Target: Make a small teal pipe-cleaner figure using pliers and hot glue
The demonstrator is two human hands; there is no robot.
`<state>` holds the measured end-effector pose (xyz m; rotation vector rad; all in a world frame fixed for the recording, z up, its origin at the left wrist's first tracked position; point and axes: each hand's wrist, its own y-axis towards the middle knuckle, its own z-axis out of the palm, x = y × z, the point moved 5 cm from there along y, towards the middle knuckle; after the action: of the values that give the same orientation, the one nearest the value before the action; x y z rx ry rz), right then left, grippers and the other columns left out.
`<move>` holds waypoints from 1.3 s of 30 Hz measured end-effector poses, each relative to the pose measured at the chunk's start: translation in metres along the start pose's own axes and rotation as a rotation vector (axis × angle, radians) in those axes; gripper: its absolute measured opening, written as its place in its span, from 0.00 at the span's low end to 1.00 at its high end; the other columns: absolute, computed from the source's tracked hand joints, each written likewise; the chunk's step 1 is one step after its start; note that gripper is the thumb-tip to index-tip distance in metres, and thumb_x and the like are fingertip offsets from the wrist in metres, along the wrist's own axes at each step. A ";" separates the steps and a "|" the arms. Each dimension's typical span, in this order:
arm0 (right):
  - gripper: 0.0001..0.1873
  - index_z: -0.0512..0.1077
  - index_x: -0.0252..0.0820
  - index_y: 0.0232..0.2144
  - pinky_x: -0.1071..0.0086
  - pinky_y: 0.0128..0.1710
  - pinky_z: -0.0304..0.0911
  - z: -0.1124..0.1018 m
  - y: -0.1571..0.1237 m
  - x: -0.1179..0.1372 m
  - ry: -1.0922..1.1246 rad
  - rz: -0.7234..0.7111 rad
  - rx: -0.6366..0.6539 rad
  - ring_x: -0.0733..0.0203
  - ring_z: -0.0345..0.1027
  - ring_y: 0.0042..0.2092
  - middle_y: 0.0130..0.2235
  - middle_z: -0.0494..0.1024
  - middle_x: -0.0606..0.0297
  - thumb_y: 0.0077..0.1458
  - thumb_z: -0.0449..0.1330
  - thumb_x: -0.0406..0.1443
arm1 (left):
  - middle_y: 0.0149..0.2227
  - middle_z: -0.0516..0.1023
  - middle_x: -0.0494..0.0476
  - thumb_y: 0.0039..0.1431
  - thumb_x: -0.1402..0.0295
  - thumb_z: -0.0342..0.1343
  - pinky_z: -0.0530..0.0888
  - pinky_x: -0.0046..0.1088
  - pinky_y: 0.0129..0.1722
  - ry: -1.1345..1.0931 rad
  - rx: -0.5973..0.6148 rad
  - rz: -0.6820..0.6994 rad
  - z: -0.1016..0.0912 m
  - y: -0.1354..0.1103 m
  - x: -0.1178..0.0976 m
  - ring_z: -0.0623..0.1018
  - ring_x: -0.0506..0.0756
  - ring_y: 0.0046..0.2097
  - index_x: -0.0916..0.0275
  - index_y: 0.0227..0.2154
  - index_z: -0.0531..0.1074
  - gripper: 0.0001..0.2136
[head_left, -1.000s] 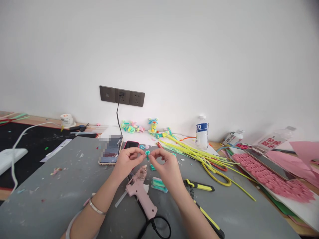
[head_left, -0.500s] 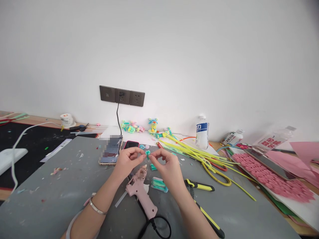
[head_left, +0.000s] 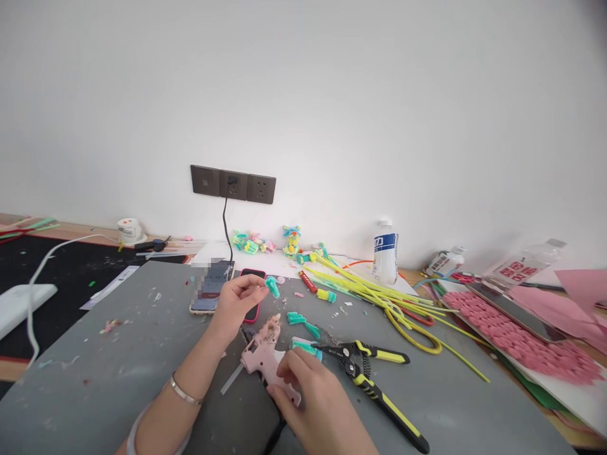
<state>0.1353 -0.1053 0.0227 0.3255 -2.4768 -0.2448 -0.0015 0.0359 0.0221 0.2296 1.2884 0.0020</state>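
Note:
My left hand [head_left: 240, 303] pinches a small teal pipe-cleaner piece [head_left: 272, 286] between thumb and fingertips, raised above the table. Lower down, my right hand [head_left: 315, 395] is at the handle of a pink hot glue gun [head_left: 260, 355], its thumb and curled fingers around the grip. The gun lies on the grey mat with a clear glue stick [head_left: 232, 379] jutting from its back. Just right of its nozzle lie loose teal pipe-cleaner pieces [head_left: 296, 318]. A teal bundle [head_left: 306, 346] is partly covered by my right hand and the wire strippers' tip.
Black-and-yellow wire strippers [head_left: 363, 366] lie open at the right. Yellow pipe cleaners [head_left: 379, 291] spread behind them near a bottle [head_left: 386, 253]. A phone [head_left: 212, 287] and a pink-edged black device [head_left: 251, 294] lie beyond my left hand. Small pipe-cleaner figures [head_left: 291, 240] stand by the wall.
My right hand has let go of the teal piece and moved down to the glue gun's handle. The left hand keeps the piece, slightly further left.

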 end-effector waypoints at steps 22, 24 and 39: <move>0.22 0.63 0.45 0.55 0.67 0.32 0.64 0.008 -0.034 -0.032 0.837 0.126 -0.120 0.56 0.70 0.31 0.31 0.78 0.62 0.62 0.57 0.46 | 0.16 0.55 0.40 0.39 0.62 0.73 0.53 0.22 0.20 -0.338 0.011 -0.051 0.001 0.007 -0.005 0.54 0.43 0.20 0.65 0.20 0.70 0.17; 0.21 0.68 0.43 0.49 0.65 0.34 0.64 0.004 -0.034 -0.030 1.002 0.150 -0.110 0.56 0.69 0.32 0.33 0.76 0.59 0.62 0.55 0.51 | 0.16 0.54 0.40 0.41 0.62 0.73 0.54 0.22 0.20 -0.352 0.042 -0.065 0.002 0.006 -0.007 0.53 0.43 0.20 0.64 0.19 0.68 0.18; 0.24 0.72 0.41 0.44 0.73 0.19 0.39 -0.011 -0.014 -0.017 1.497 0.240 -0.175 0.70 0.38 0.18 0.17 0.54 0.76 0.60 0.55 0.54 | 0.16 0.59 0.43 0.35 0.54 0.73 0.49 0.24 0.21 -0.123 0.263 -0.228 0.016 -0.007 0.002 0.56 0.45 0.20 0.64 0.21 0.70 0.21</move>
<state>0.1572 -0.1153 0.0182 0.0533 -0.9863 -0.0502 0.0136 0.0264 0.0235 0.3016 1.1844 -0.3730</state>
